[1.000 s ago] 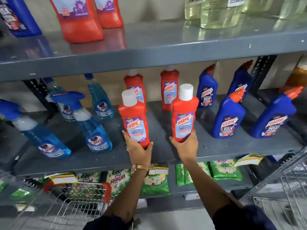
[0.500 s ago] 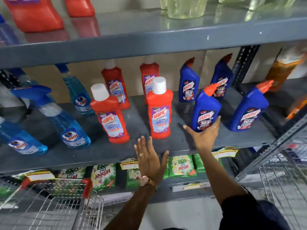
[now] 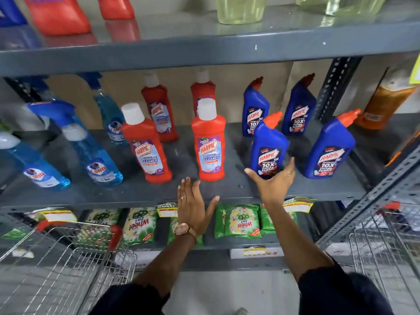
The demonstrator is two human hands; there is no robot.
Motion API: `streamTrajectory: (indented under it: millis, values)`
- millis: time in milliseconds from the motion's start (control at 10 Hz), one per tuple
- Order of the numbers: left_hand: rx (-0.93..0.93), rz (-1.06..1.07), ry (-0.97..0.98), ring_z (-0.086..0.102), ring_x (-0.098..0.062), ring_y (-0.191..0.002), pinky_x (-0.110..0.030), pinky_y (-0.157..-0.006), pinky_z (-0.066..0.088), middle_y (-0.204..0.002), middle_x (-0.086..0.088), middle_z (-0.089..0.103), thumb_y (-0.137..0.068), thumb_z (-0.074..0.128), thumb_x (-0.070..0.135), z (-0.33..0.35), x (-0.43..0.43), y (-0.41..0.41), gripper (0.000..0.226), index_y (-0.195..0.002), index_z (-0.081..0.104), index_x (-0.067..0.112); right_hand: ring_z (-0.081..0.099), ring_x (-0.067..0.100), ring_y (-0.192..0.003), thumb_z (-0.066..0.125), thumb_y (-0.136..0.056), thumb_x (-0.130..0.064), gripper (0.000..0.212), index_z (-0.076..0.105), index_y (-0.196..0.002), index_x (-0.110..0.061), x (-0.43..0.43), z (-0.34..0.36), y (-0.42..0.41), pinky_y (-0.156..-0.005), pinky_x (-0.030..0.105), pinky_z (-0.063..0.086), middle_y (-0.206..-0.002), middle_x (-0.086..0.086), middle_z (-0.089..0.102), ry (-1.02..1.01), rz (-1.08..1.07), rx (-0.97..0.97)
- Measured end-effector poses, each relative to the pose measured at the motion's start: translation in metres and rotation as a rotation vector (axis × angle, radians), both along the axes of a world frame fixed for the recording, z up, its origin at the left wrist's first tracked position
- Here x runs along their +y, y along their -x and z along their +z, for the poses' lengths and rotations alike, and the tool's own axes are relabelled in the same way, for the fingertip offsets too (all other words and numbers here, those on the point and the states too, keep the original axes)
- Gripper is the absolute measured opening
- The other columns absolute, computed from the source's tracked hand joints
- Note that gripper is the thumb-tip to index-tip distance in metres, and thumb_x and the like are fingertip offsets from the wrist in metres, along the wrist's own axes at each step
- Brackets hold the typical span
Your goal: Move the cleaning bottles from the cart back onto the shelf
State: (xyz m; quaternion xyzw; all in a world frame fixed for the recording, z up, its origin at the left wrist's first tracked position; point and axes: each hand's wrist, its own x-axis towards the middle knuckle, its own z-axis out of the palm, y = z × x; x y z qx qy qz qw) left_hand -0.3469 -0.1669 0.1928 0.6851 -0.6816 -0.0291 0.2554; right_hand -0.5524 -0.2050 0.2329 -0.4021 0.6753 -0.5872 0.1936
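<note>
left hand (image 3: 193, 206): fingers spread, empty, below shelf edge (image 3: 136, 202) | right hand (image 3: 273, 184): spread, cupped at base of blue Harpic toilet cleaner (image 3: 268, 148), contact unclear | two red Harpic bathroom cleaner bottles (image 3: 210, 142) upright on shelf | cart (image 3: 68, 269) cut off lower left

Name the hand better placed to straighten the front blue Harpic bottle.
Right. The right hand is open at the base of the front blue Harpic bottle; the left hand is spread lower, below the red bottles.
</note>
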Motion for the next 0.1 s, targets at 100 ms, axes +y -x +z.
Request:
streamTrajectory:
  millis: [100]
  values:
    - [-0.086, -0.134, 0.144, 0.02, -0.037, -0.145, -0.045, -0.122, 0.01, -0.153, -0.025, 0.028, -0.085, 0.038, 0.066, 0.0238, 0.0046, -0.0122, 0.077, -0.137, 0.039, 0.009, 0.048, 0.018, -0.126, 0.077, -0.07, -0.05, 0.082, 0.043, -0.136, -0.015, 0.0359, 0.0289, 0.0046, -0.108, 0.03, 0.038, -0.138, 0.01, 0.05, 0.33, 0.051, -0.113]
